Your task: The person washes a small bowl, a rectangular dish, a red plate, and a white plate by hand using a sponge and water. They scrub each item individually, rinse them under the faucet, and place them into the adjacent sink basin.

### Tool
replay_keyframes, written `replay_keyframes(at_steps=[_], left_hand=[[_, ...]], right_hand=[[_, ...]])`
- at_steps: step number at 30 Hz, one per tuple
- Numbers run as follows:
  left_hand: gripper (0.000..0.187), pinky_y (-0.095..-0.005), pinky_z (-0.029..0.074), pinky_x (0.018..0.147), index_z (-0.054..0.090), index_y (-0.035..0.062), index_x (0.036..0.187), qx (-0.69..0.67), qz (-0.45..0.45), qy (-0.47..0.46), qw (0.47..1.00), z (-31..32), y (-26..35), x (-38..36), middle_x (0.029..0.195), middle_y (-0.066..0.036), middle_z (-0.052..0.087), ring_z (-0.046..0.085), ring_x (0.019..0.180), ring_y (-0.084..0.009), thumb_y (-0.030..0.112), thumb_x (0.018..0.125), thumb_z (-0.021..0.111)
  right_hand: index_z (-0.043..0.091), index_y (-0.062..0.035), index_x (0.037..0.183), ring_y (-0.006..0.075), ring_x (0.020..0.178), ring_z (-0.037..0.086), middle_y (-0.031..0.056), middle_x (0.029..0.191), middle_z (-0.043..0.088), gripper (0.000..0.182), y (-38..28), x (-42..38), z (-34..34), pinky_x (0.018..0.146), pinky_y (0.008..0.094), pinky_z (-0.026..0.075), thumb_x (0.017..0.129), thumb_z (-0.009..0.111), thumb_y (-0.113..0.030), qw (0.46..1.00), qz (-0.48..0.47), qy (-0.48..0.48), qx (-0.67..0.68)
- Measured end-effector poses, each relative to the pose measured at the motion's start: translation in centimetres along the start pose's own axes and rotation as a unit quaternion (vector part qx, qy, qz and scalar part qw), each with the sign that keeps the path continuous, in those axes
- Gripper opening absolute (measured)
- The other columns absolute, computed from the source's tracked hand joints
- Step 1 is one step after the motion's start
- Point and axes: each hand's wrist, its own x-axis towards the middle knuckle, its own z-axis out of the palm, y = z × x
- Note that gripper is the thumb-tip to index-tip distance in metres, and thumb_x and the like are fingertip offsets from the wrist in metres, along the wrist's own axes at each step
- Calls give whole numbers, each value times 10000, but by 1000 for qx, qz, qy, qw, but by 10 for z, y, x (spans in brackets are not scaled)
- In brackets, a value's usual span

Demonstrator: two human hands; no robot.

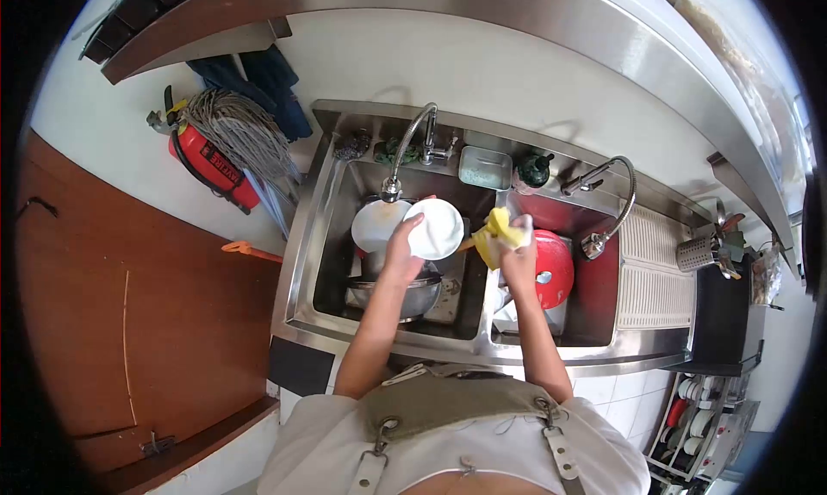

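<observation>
My left hand (pixel 401 252) grips the edge of a white plate (pixel 438 228) held over the left basin of a steel double sink (pixel 301 262). A second white plate (pixel 372 226) sits just behind it under the left tap (pixel 405 155). My right hand (pixel 518 258) clutches a yellow cloth (pixel 498 233) above the divider between the basins, a short way right of the plate. Below my left hand lies a steel bowl (pixel 412 295).
A red lid or pot (pixel 553 269) fills the right basin under a second tap (pixel 603 206). A ribbed draining board (pixel 655 271) and a cutlery holder (pixel 696 254) lie to the right. A fire extinguisher (pixel 211 163) and mop (pixel 245 137) stand at left.
</observation>
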Motion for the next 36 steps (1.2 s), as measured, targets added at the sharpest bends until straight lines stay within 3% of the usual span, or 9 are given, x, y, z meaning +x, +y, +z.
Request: replay_keyframes(at_steps=[4,11,15,18,22,26,30,33,36], left_hand=[[327,-318,448,848,510,6,1131,112,-13,34,993,9,-15,-1,1067,-88,580,577,965,-192,201,869,529],[217,-268,407,871,602,16,1032,369,293,49,881,31,-44,4,1019,-71,605,550,954,-123,124,848,560],[221,-252,448,770,632,15,1010,435,104,-83,890,13,-40,13,912,-70,655,584,829,-105,139,832,593],[226,-244,444,751,639,-6,978,382,87,-20,920,14,-61,17,898,-78,656,578,826,-101,166,841,588],[235,-250,440,733,618,-22,975,331,148,75,929,29,-86,21,882,-67,640,561,800,-102,176,865,554],[305,-260,421,734,559,-12,1025,359,172,197,896,10,-114,20,888,-37,595,529,815,-110,258,911,476],[313,-264,425,720,538,-25,1019,351,148,96,920,-2,-114,20,862,-69,606,537,794,-122,260,909,472],[196,-304,457,685,552,13,999,603,65,-66,792,-10,-105,27,912,-116,631,615,837,-222,164,889,492],[205,-292,470,717,517,26,1064,478,104,-157,858,-23,-115,31,964,-119,625,614,863,-197,119,881,503]], right_hand=[[388,-97,1169,163,1018,490,88,1116,511,353,0,-2,15,839,285,414,854,534,-163,960,183,-29,211],[466,8,1144,191,1026,518,106,1112,541,367,9,-26,47,877,291,408,781,522,-7,980,71,35,181],[536,34,1048,189,869,580,99,954,609,304,7,-16,14,774,300,452,752,542,-33,992,61,-95,-57],[553,49,1022,172,794,589,89,889,621,271,22,-11,6,723,291,462,771,521,-48,981,55,-126,-133],[496,47,1126,208,894,575,139,1025,582,341,33,-40,36,766,311,455,811,528,-79,934,205,171,239],[477,35,1145,309,940,571,183,1037,577,380,31,-46,38,840,348,435,782,533,-65,988,8,151,-27],[590,19,975,292,847,627,215,860,626,298,43,-32,-17,741,368,477,703,626,-99,989,13,-70,-130],[615,7,950,342,754,631,206,769,632,302,69,-42,-52,683,406,490,721,633,-189,966,45,-101,-233],[641,-17,911,342,684,626,208,720,623,324,107,-57,-90,601,409,486,756,626,-301,937,137,-28,-319]])
